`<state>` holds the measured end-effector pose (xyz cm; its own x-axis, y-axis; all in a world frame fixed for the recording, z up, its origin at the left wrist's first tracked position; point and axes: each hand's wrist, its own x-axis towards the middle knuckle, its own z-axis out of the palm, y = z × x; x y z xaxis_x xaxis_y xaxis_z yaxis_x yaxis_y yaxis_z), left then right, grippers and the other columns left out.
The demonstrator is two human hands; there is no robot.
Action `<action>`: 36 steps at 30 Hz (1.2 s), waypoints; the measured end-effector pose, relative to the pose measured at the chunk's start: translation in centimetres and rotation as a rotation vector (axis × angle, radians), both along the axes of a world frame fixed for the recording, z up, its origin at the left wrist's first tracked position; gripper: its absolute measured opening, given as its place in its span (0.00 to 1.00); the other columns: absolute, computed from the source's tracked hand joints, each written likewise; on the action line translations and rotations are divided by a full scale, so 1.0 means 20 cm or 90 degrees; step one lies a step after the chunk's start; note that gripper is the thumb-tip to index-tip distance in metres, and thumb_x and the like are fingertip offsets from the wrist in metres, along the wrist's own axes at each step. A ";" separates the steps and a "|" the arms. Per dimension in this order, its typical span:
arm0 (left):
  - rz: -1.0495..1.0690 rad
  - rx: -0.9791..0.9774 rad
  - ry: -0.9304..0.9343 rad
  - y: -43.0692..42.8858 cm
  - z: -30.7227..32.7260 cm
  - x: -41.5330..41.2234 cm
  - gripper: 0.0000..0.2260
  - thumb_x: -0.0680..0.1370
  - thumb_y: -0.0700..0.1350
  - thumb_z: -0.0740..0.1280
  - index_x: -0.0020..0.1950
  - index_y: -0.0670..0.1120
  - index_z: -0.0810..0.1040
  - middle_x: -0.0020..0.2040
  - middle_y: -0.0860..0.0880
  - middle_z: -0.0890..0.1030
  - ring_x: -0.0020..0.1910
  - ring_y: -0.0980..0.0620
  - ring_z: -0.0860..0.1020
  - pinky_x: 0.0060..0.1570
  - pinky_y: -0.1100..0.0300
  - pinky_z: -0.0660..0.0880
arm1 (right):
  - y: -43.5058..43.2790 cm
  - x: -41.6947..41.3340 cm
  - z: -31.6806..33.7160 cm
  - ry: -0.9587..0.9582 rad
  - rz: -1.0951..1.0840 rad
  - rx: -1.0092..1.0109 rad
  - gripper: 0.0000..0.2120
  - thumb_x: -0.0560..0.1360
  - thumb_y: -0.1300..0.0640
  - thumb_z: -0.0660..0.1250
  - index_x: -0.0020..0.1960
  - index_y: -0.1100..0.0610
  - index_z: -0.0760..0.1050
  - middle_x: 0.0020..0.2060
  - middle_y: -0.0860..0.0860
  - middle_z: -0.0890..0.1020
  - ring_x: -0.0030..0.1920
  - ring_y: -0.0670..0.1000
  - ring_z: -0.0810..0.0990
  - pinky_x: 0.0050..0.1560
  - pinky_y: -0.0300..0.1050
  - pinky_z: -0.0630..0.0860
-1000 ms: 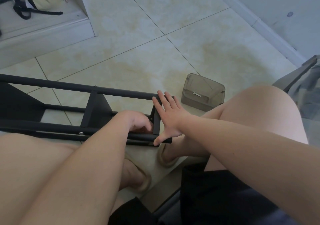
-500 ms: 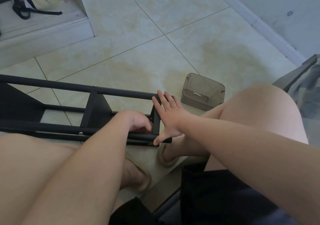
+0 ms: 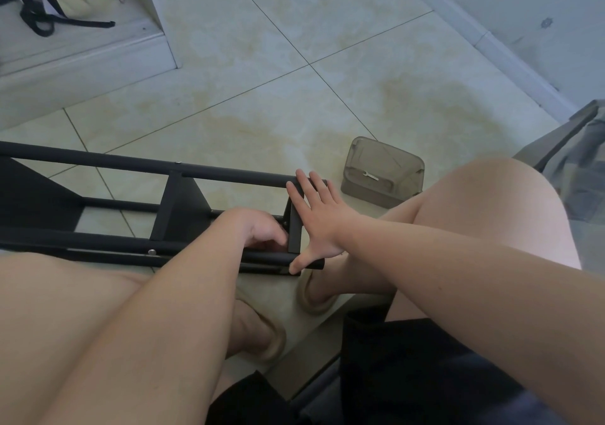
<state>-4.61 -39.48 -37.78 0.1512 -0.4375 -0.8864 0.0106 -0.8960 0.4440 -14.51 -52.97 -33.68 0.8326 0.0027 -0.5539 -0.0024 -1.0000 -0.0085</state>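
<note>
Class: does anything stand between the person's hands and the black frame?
Nothing visible does. The right hand lies flat against the end of the black frame; the left hand reaches inside it, beside that end.

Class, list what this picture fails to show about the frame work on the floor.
All in the head view:
Left hand: its own back hides the fingertips and anything they hold.
Black frame: far end cut off by the left picture edge.
Wrench in the grey box: too small for detail.

Dim, bluish daylight; soft shadows, wide-angle edge bending.
</note>
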 end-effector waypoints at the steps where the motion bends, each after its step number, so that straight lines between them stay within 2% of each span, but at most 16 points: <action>1: 0.004 -0.006 0.008 0.00 0.00 0.00 0.14 0.74 0.39 0.68 0.59 0.40 0.83 0.52 0.41 0.83 0.54 0.42 0.79 0.66 0.48 0.72 | 0.00 0.00 0.00 0.000 0.000 0.000 0.74 0.58 0.18 0.66 0.80 0.59 0.28 0.78 0.61 0.28 0.78 0.64 0.28 0.78 0.63 0.35; 5: 0.018 -0.015 0.009 0.01 -0.01 0.01 0.14 0.74 0.38 0.68 0.59 0.41 0.83 0.57 0.40 0.82 0.59 0.41 0.78 0.69 0.44 0.71 | 0.00 0.00 -0.01 -0.004 -0.001 -0.004 0.74 0.58 0.17 0.66 0.80 0.59 0.29 0.78 0.61 0.29 0.78 0.64 0.28 0.78 0.63 0.35; 8: 0.026 -0.009 0.011 0.01 -0.01 0.00 0.11 0.74 0.40 0.68 0.54 0.41 0.84 0.51 0.43 0.84 0.51 0.44 0.80 0.62 0.46 0.74 | 0.00 0.00 -0.01 -0.006 -0.001 -0.001 0.75 0.58 0.17 0.66 0.80 0.59 0.29 0.78 0.61 0.29 0.78 0.64 0.28 0.78 0.63 0.35; 10: 0.036 -0.007 0.026 0.01 -0.01 -0.01 0.07 0.75 0.42 0.68 0.47 0.43 0.85 0.45 0.46 0.86 0.45 0.48 0.80 0.55 0.52 0.75 | 0.00 0.00 -0.02 -0.008 -0.001 -0.002 0.75 0.57 0.17 0.66 0.80 0.59 0.29 0.78 0.61 0.29 0.78 0.64 0.28 0.78 0.63 0.35; 11: 0.038 -0.007 0.020 0.01 -0.01 -0.01 0.06 0.75 0.42 0.69 0.46 0.43 0.85 0.43 0.47 0.85 0.44 0.49 0.80 0.54 0.52 0.75 | 0.00 0.00 -0.02 -0.008 -0.001 -0.002 0.75 0.57 0.17 0.66 0.80 0.59 0.29 0.78 0.61 0.29 0.78 0.64 0.28 0.78 0.63 0.35; 15: 0.010 -0.001 -0.013 0.00 0.00 0.00 0.13 0.74 0.43 0.70 0.56 0.39 0.84 0.52 0.42 0.83 0.51 0.45 0.79 0.65 0.47 0.72 | 0.00 0.00 -0.02 -0.005 -0.003 0.002 0.75 0.57 0.17 0.66 0.80 0.58 0.28 0.78 0.61 0.28 0.77 0.64 0.27 0.78 0.62 0.34; 17: 0.004 0.000 -0.010 -0.01 0.00 0.00 0.15 0.74 0.42 0.69 0.60 0.41 0.83 0.56 0.41 0.83 0.56 0.44 0.79 0.67 0.46 0.72 | 0.00 0.00 -0.02 -0.004 -0.004 0.002 0.75 0.57 0.17 0.66 0.80 0.58 0.28 0.78 0.60 0.28 0.78 0.64 0.27 0.78 0.62 0.34; 19: 0.011 -0.009 -0.009 -0.01 0.00 0.00 0.15 0.74 0.40 0.68 0.61 0.42 0.83 0.58 0.39 0.82 0.54 0.45 0.79 0.66 0.47 0.72 | 0.00 0.00 -0.02 -0.003 -0.007 0.006 0.75 0.58 0.17 0.66 0.80 0.58 0.28 0.78 0.60 0.28 0.78 0.63 0.27 0.78 0.62 0.35; 21: 0.024 -0.018 0.006 0.00 -0.01 0.00 0.15 0.74 0.38 0.67 0.60 0.41 0.83 0.52 0.39 0.82 0.49 0.45 0.77 0.64 0.48 0.73 | 0.00 0.00 -0.01 -0.002 -0.006 0.007 0.75 0.58 0.18 0.66 0.80 0.58 0.28 0.78 0.60 0.28 0.78 0.63 0.27 0.78 0.62 0.35; 24: 0.025 -0.022 0.027 0.01 -0.01 0.00 0.15 0.73 0.37 0.67 0.58 0.41 0.84 0.50 0.42 0.82 0.49 0.45 0.77 0.66 0.45 0.72 | 0.00 0.00 -0.01 -0.003 -0.006 0.005 0.74 0.58 0.18 0.67 0.80 0.58 0.28 0.78 0.60 0.28 0.78 0.63 0.27 0.78 0.62 0.35; 26: 0.022 -0.012 0.031 0.01 -0.01 0.00 0.12 0.71 0.40 0.68 0.53 0.41 0.85 0.47 0.43 0.83 0.47 0.45 0.77 0.65 0.45 0.72 | 0.00 0.00 -0.01 -0.004 -0.005 0.005 0.74 0.58 0.18 0.67 0.80 0.58 0.28 0.78 0.60 0.28 0.78 0.63 0.27 0.78 0.62 0.35; 29: 0.025 -0.006 0.027 0.01 -0.02 -0.01 0.05 0.71 0.44 0.71 0.43 0.44 0.85 0.41 0.48 0.85 0.44 0.48 0.79 0.59 0.51 0.73 | 0.00 0.00 -0.01 -0.002 -0.004 0.005 0.74 0.58 0.18 0.67 0.80 0.58 0.28 0.78 0.60 0.28 0.78 0.63 0.27 0.78 0.63 0.35; 33: 0.020 -0.008 0.002 0.01 -0.04 0.00 0.07 0.74 0.42 0.70 0.49 0.41 0.84 0.49 0.44 0.84 0.52 0.45 0.80 0.62 0.53 0.72 | 0.00 0.00 -0.01 -0.004 -0.004 0.005 0.74 0.58 0.18 0.67 0.80 0.58 0.28 0.78 0.60 0.28 0.78 0.64 0.28 0.78 0.63 0.35; 36: 0.002 0.003 -0.016 0.00 -0.02 0.00 0.14 0.74 0.42 0.69 0.58 0.43 0.83 0.58 0.43 0.83 0.61 0.42 0.79 0.68 0.46 0.71 | -0.01 0.00 -0.01 -0.004 -0.004 0.006 0.75 0.58 0.18 0.66 0.80 0.58 0.28 0.78 0.60 0.28 0.78 0.64 0.28 0.78 0.63 0.35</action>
